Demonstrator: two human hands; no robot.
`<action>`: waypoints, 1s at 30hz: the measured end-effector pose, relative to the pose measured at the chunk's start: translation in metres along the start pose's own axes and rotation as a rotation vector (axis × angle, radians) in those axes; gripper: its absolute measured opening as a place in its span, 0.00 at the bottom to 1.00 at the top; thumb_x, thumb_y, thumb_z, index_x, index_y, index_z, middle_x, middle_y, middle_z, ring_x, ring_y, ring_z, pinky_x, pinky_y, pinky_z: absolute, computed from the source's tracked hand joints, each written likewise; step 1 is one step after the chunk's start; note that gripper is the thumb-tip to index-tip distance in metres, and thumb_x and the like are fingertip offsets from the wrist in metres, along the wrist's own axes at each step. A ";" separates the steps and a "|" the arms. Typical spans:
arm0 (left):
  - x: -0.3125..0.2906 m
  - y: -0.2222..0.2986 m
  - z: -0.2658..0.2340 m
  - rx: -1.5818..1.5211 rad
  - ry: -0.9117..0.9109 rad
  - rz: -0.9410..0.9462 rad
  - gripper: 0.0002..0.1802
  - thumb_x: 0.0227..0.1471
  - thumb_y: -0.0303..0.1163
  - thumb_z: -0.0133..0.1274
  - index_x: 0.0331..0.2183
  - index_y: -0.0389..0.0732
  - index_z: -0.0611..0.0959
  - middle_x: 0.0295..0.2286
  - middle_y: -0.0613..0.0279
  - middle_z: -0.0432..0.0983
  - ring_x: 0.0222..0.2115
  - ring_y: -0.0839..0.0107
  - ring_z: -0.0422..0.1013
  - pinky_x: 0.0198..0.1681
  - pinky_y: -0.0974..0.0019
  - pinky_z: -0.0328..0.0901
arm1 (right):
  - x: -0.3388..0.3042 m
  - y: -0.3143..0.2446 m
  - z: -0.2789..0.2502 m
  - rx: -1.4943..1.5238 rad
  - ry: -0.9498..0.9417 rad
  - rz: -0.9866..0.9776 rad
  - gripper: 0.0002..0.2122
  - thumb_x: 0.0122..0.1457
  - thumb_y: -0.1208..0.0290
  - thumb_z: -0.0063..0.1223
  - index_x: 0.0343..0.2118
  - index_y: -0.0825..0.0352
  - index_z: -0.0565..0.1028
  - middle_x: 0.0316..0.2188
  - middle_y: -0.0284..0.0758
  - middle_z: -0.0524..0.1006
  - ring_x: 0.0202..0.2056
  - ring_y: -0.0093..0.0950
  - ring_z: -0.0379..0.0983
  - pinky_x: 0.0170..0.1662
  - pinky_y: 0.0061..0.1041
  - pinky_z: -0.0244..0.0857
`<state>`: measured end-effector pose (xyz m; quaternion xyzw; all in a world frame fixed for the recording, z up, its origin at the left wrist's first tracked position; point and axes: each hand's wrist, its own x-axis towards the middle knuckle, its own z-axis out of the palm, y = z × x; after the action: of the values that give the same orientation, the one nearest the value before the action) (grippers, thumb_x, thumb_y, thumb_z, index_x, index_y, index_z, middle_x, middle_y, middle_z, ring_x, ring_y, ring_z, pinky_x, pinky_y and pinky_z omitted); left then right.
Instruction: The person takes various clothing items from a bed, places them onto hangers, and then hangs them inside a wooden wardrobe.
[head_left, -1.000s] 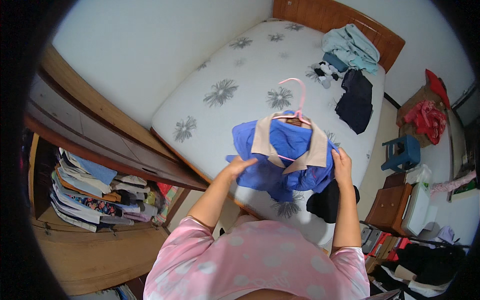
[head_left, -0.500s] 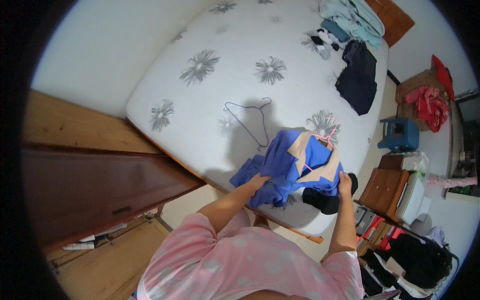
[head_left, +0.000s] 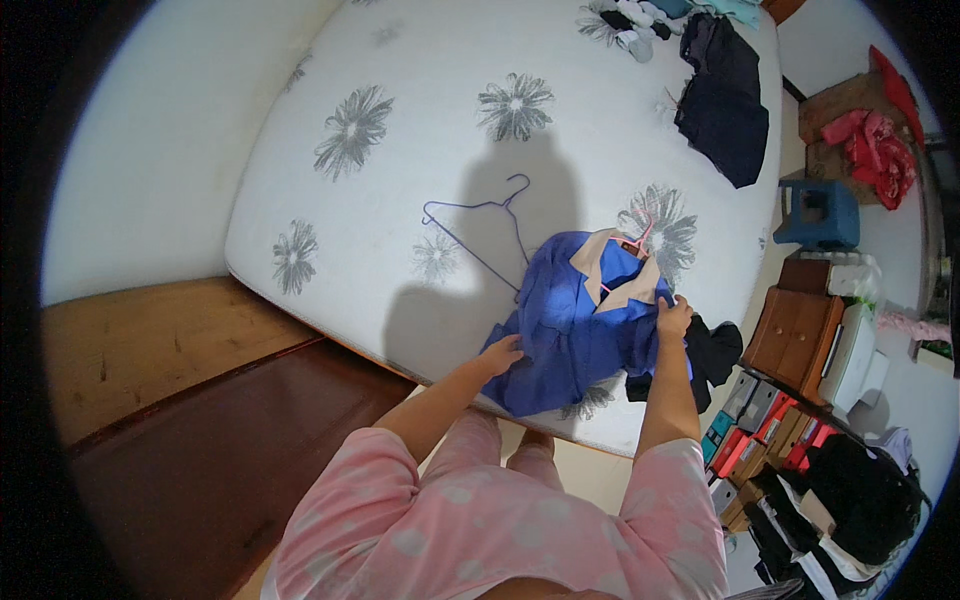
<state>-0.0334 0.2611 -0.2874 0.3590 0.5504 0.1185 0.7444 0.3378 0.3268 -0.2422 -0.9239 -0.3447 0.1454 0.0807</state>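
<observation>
A blue dress (head_left: 575, 345) with a wide cream collar (head_left: 632, 292) lies spread at the bed's near edge, its waist gathered. Inside its neck sits a pink hanger (head_left: 645, 238), the hook pointing away from me. My left hand (head_left: 503, 355) is closed on the dress's left side, low down. At the right sleeve, my right hand (head_left: 675, 318) pinches the cloth between thumb and fingers. Just beyond the dress, a thin dark blue hanger (head_left: 468, 206) rests flat on the mattress. Black clothing (head_left: 712, 352) lies partly under the dress at the right.
The white mattress (head_left: 420, 60) has grey flower prints. Dark trousers (head_left: 725, 110) and small black and white clothes (head_left: 640, 30) lie at its far right. Beside it stand a blue stool (head_left: 818, 215), a wooden cabinet (head_left: 793, 330) and stacked boxes (head_left: 755, 425). A wooden ledge (head_left: 150, 340) borders the left.
The dress has come down flatter onto the bed, its front and collar now smoother. My left hand has shifted slightly lower on its side. The whole view has tilted nearer to me.
</observation>
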 end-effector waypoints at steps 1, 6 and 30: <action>-0.001 -0.008 -0.006 -0.040 0.039 -0.006 0.24 0.49 0.27 0.48 0.49 0.34 0.65 0.43 0.53 0.68 0.44 0.67 0.64 0.49 0.67 0.58 | -0.011 -0.020 0.005 -0.005 -0.017 -0.009 0.17 0.48 0.60 0.54 0.39 0.64 0.69 0.42 0.42 0.68 0.43 0.42 0.64 0.43 0.37 0.61; 0.005 -0.004 -0.037 -0.046 0.016 -0.116 0.18 0.48 0.23 0.49 0.44 0.37 0.71 0.42 0.58 0.69 0.44 0.69 0.63 0.48 0.67 0.57 | -0.043 -0.060 0.054 0.429 -0.097 -0.510 0.11 0.50 0.73 0.49 0.37 0.66 0.69 0.36 0.41 0.71 0.40 0.40 0.66 0.43 0.33 0.61; -0.021 0.068 -0.162 -0.515 0.322 -0.111 0.24 0.50 0.43 0.47 0.48 0.43 0.65 0.45 0.61 0.67 0.47 0.68 0.63 0.50 0.62 0.54 | -0.168 -0.299 0.083 0.938 -0.710 -0.220 0.11 0.58 0.74 0.36 0.44 0.65 0.64 0.35 0.37 0.71 0.22 0.27 0.72 0.23 0.22 0.65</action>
<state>-0.1725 0.3634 -0.2488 0.1043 0.6321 0.2686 0.7193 0.0066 0.4435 -0.2107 -0.6434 -0.3432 0.5728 0.3743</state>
